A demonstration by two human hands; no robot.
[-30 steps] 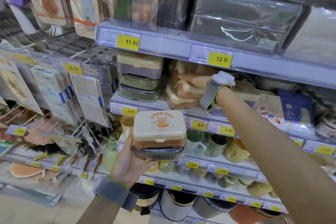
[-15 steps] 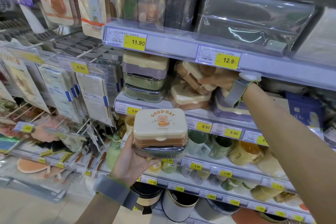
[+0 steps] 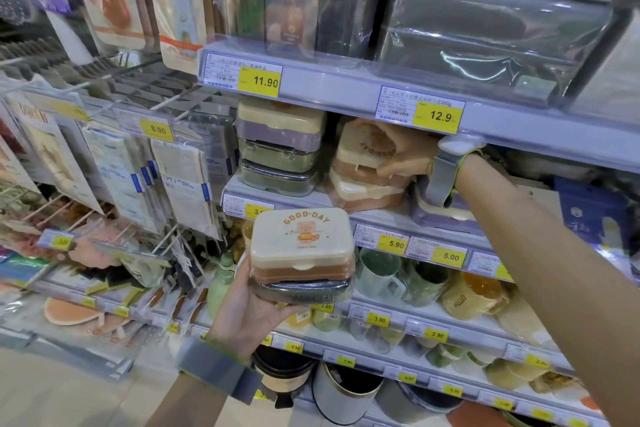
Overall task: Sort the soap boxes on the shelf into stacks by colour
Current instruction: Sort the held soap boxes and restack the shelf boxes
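Handling is judged light, rigid, film-slick. Right hand (image 3: pixel 403 152) fingers are closed on a tilted cream-lidded brown plastic soap box (image 3: pixel 363 152) atop the brown stack mid-shelf (image 3: pixel 311 199); left hand (image 3: pixel 249 308) cradles two boxes (image 3: pixel 301 256). Short sides are advised.

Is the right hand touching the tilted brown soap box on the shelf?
Touching. The head view shows the right hand gripping the tilted brown soap box, fingers on its cream lid and thumb at its front edge.
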